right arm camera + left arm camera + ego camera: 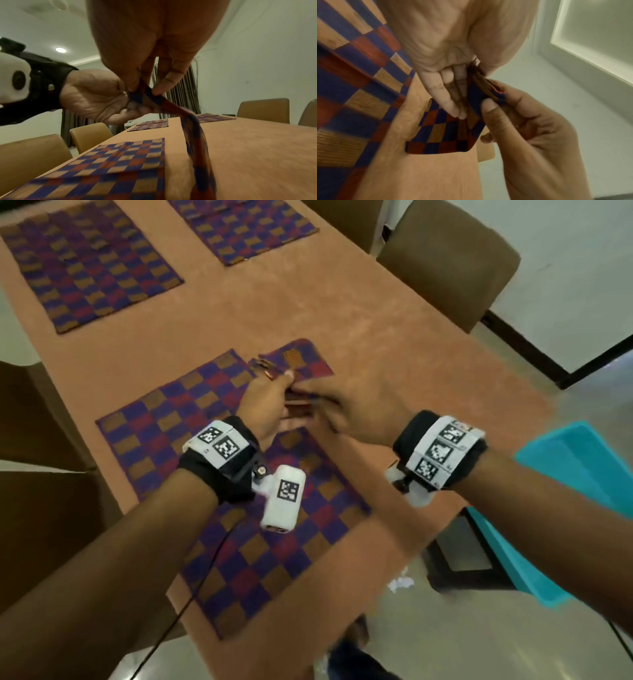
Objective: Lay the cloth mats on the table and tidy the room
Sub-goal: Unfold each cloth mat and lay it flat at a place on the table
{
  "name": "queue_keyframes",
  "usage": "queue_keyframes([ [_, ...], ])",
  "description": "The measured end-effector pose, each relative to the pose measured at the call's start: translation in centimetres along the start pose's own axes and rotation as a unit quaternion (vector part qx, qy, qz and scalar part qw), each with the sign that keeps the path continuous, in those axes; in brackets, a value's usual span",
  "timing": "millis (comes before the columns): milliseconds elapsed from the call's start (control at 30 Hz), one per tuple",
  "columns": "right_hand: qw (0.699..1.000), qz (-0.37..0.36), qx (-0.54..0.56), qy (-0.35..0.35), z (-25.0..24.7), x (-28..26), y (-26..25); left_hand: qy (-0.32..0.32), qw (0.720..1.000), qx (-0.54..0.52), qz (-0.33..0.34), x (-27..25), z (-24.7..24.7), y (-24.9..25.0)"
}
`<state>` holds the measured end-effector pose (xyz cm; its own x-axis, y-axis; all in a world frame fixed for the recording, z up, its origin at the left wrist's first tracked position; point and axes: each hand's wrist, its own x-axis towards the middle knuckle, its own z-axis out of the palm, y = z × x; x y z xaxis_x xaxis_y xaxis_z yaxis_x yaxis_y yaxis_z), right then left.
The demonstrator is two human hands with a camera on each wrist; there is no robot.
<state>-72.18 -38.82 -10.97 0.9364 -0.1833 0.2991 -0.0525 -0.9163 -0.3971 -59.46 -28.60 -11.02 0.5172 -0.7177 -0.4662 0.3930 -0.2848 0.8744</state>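
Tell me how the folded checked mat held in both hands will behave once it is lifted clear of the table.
The folded mat is probably floppy: in the right wrist view it droops from the grip toward the table. It looks light, since the left hand and right hand hold it only by the fingers. Its layers may fall open if one hand lets go.

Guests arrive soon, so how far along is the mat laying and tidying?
Done: three checked mats lie flat on the table, two far ones and a near one. In hand: the left hand and right hand both pinch a folded mat, its lower end on the table. Left: spreading it flat, then tidying, such as the crumpled white scrap on the floor.
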Motion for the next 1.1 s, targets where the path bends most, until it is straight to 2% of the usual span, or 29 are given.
queue_keyframes([
  [67,0.998,-0.018,0.021,-0.06,-0.5,-2.9,-0.2,0.067,0.996,0.055,0.039,-1.6,2.1,-1.4],
  [100,0.997,-0.014,0.042,-0.061,-1.0,-4.3,0.0,0.071,0.992,0.088,0.052,-2.4,3.0,-2.1],
  [267,0.992,0.084,0.089,0.027,-4.4,-8.4,2.2,-0.042,0.981,0.172,0.081,-6.0,5.8,-2.2],
  [367,0.991,0.089,0.098,0.018,-6.6,-8.7,3.4,-0.123,0.966,0.214,0.074,-7.2,6.6,-1.2],
  [467,0.978,0.152,0.142,-0.026,-8.2,-8.7,4.1,-0.136,0.959,0.239,0.07,-7.8,6.8,0.1],
  [533,0.96,0.207,0.184,-0.033,-8.1,-8.9,4.7,-0.126,0.96,0.239,0.069,-7.5,6.6,0.4],
  [700,0.94,0.233,0.249,-0.019,-6.1,-9.2,6.0,-0.095,0.969,0.224,0.052,-6.0,5.7,-0.3],
  [867,0.964,0.22,0.149,0.024,-4.9,-6.8,7.7,-0.063,0.979,0.191,0.029,-2.7,4.4,-0.5],
  [933,0.964,0.22,0.144,0.029,-4.1,-5.0,8.5,-0.041,0.981,0.188,0.013,-0.7,3.4,-0.3],
  [1033,0.968,0.202,0.147,0.026,-2.5,-2.0,9.1,0.017,0.968,0.251,0.019,1.7,1.5,-0.4],
  [1100,0.969,0.19,0.155,0.026,-1.8,-0.4,9.3,0.056,0.942,0.328,0.049,2.7,0.5,-0.4],
])
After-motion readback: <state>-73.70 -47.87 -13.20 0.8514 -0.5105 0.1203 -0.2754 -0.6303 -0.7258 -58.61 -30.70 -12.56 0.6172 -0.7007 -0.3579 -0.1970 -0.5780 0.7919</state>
